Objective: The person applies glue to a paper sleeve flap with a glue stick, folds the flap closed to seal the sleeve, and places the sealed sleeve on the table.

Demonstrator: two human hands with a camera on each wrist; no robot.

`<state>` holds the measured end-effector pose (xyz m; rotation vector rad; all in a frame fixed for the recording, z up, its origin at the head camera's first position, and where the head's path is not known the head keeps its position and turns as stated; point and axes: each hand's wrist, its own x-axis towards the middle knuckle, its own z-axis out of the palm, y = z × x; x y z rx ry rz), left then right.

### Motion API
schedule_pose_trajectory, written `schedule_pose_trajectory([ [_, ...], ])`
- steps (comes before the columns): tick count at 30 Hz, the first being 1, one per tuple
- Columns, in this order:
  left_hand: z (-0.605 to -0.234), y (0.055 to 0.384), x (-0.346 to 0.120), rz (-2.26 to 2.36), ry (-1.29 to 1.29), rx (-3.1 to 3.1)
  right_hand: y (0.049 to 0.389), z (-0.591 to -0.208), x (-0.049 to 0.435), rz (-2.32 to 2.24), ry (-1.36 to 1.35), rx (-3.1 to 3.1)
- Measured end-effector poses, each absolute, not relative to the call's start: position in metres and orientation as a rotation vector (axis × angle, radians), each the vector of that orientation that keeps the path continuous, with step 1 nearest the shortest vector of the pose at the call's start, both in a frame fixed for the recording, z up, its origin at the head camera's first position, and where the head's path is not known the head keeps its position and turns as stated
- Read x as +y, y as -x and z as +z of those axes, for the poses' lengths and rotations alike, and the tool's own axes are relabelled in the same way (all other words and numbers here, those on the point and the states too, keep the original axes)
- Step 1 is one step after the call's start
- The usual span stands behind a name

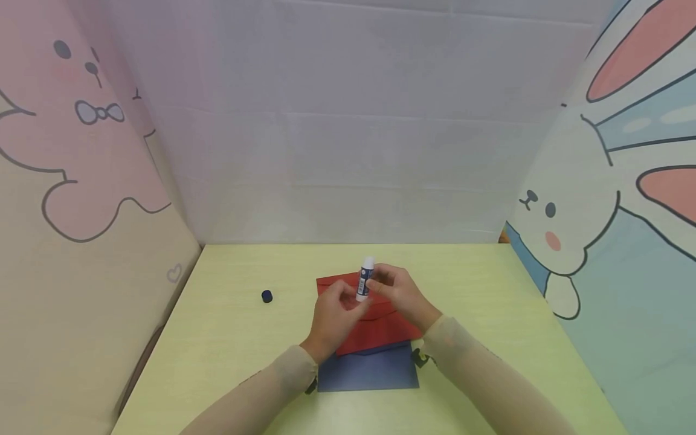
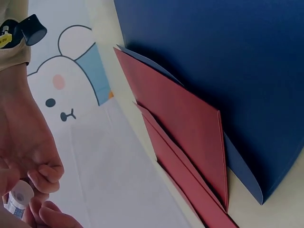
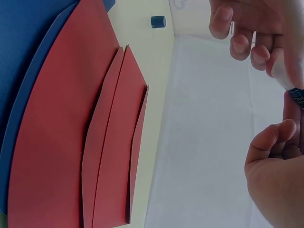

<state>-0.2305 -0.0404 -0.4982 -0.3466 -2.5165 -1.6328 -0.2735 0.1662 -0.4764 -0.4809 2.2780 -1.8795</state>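
Note:
Both hands hold a glue stick (image 1: pixel 362 284) upright, with a blue-and-white label and a white top end. My right hand (image 1: pixel 405 296) grips its body, thumb across the label. At the lower end, my left hand (image 1: pixel 333 317) pinches the white base (image 2: pixel 22 191) between thumb and fingers. Under the hands lies a red envelope (image 1: pixel 375 335) with its flap raised, seen closer in the right wrist view as red paper (image 3: pixel 61 118). The red envelope partly covers a dark blue envelope (image 1: pixel 368 370).
A small dark blue cap (image 1: pixel 267 296) stands on the pale yellow table (image 1: pixel 234 338), left of the envelopes. White cloth (image 1: pixel 348 133) closes off the back. Printed cartoon panels (image 1: pixel 565 241) rise at both sides.

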Motion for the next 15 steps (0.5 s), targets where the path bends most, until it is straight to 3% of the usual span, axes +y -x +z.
schedule_pose_trajectory([
  [15,-0.4945,0.2384,-0.0476,-2.113,0.472,-2.551,0.2740,-0.4721,0.1691,-1.862,0.444,2.222],
])
